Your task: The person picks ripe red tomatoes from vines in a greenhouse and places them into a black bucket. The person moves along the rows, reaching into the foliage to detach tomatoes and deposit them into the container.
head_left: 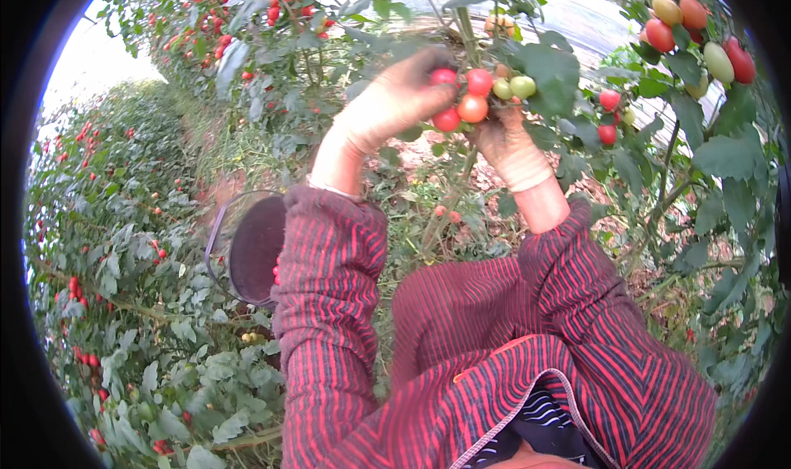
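Note:
My left hand (pixel 389 101), which looks gloved and is dark at the fingertips, has its thumb and fingers around a red tomato (pixel 444 77) at the left of a cluster. Beside it hang more red tomatoes (pixel 479 82), an orange-red tomato (pixel 473 108) and small green tomatoes (pixel 523 87). My right hand (pixel 508 144), also apparently gloved, reaches up beneath the same cluster. Its fingertips are hidden behind the fruit and leaves, so its grip does not show. A thick green tomato stem (pixel 465 21) rises just behind the cluster.
Left of my left sleeve stands a dark bucket (pixel 252 252) with a few red tomatoes (pixel 276 271) showing at its edge. Tomato plants (pixel 123 234) line the left side. Ripening tomatoes (pixel 667 21) hang at upper right, among leafy stems (pixel 673 191). Pale sheeting (pixel 575 21) lies behind.

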A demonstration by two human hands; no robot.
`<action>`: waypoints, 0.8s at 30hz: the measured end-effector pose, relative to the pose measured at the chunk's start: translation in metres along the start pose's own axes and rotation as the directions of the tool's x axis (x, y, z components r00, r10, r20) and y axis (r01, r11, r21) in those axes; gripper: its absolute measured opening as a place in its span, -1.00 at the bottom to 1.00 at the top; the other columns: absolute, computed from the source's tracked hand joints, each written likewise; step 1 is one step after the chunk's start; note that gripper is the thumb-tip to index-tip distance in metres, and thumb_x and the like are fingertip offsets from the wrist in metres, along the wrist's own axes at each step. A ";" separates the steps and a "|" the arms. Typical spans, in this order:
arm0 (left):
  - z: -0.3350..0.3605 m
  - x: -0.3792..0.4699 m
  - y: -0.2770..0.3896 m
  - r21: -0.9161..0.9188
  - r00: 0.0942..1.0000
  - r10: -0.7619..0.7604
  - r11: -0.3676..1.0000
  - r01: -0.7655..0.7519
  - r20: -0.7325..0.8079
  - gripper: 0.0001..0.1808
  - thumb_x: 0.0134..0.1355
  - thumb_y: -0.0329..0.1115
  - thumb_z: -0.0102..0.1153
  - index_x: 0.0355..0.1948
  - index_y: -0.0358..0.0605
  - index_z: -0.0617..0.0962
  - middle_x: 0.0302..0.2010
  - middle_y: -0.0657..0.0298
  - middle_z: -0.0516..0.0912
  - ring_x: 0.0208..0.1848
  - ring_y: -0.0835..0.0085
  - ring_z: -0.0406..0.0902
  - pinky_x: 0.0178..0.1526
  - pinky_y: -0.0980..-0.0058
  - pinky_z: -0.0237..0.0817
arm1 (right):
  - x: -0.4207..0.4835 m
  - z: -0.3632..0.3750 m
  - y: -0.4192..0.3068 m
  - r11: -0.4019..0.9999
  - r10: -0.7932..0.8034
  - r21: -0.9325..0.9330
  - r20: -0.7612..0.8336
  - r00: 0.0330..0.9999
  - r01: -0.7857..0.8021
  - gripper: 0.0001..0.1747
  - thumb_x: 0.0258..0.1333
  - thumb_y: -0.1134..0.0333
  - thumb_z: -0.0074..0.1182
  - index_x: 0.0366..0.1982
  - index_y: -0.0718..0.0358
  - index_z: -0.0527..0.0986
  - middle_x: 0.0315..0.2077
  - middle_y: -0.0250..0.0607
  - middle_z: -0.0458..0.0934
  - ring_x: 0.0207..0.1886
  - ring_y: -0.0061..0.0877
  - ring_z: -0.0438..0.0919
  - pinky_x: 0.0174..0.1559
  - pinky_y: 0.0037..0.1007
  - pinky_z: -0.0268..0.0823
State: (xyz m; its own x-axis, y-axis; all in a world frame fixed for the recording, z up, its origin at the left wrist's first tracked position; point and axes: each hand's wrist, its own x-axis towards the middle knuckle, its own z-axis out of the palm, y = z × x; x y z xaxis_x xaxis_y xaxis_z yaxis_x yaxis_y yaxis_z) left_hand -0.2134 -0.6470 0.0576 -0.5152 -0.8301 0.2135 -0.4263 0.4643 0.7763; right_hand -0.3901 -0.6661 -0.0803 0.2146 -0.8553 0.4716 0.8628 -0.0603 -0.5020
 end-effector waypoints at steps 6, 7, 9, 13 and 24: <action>-0.001 -0.024 -0.003 -0.098 0.997 0.080 0.992 -0.081 -0.013 -0.40 0.32 -0.06 0.23 0.30 -0.12 0.48 0.06 0.18 0.62 0.11 0.45 0.52 0.13 0.44 0.41 | -0.007 0.013 0.007 0.992 0.019 -0.124 0.031 0.999 -0.015 0.05 -0.07 -0.35 0.37 0.37 -0.05 0.25 0.31 -0.34 0.34 0.41 -0.30 0.30 0.45 -0.01 0.13; -0.003 -0.027 -0.003 -0.115 0.998 0.067 0.991 -0.067 0.000 -0.41 0.34 -0.08 0.20 0.31 -0.12 0.47 0.07 0.17 0.62 0.13 0.43 0.51 0.15 0.42 0.39 | -0.009 0.016 0.005 0.999 0.017 -0.051 0.097 0.995 -0.012 -0.07 0.00 -0.17 0.42 0.34 -0.07 0.28 0.27 -0.35 0.38 0.35 -0.31 0.38 0.39 -0.04 0.23; -0.008 -0.031 -0.002 -0.011 0.999 -0.008 1.000 0.008 0.035 -0.45 0.35 -0.18 0.15 0.33 -0.10 0.46 0.10 0.18 0.62 0.14 0.47 0.53 0.18 0.44 0.38 | -0.020 0.021 -0.004 0.997 0.047 -0.064 0.081 0.996 -0.042 -0.14 0.04 0.05 0.45 0.33 -0.09 0.29 0.22 -0.38 0.44 0.30 -0.35 0.44 0.30 -0.13 0.35; -0.013 -0.033 0.007 -0.034 0.997 0.038 0.999 -0.036 0.066 -0.43 0.29 -0.27 0.17 0.34 -0.05 0.46 0.06 0.21 0.63 0.06 0.49 0.57 0.13 0.44 0.43 | -0.024 0.025 -0.008 0.988 0.125 -0.094 0.049 0.991 -0.120 -0.17 0.05 0.23 0.43 0.33 -0.09 0.30 0.17 -0.42 0.48 0.20 -0.42 0.52 0.10 -0.27 0.47; -0.001 -0.018 -0.007 -0.065 0.998 -0.069 0.996 0.068 -0.011 -0.43 0.26 -0.16 0.35 0.23 -0.16 0.50 -0.02 0.29 0.60 0.02 0.56 0.51 0.08 0.51 0.42 | -0.032 0.006 0.001 0.808 0.113 -0.554 -0.190 0.975 -0.201 -0.83 0.26 0.29 0.07 -0.29 0.25 0.56 -0.44 -0.39 0.52 -0.43 -0.66 0.44 -0.39 -0.53 0.29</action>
State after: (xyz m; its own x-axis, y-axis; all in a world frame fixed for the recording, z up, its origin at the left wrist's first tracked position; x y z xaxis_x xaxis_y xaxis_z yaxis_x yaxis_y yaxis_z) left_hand -0.2004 -0.6351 0.0492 -0.4763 -0.8634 0.1662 -0.4110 0.3857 0.8260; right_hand -0.3937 -0.6355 -0.0916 0.2201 -0.9386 0.2658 0.4002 -0.1616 -0.9021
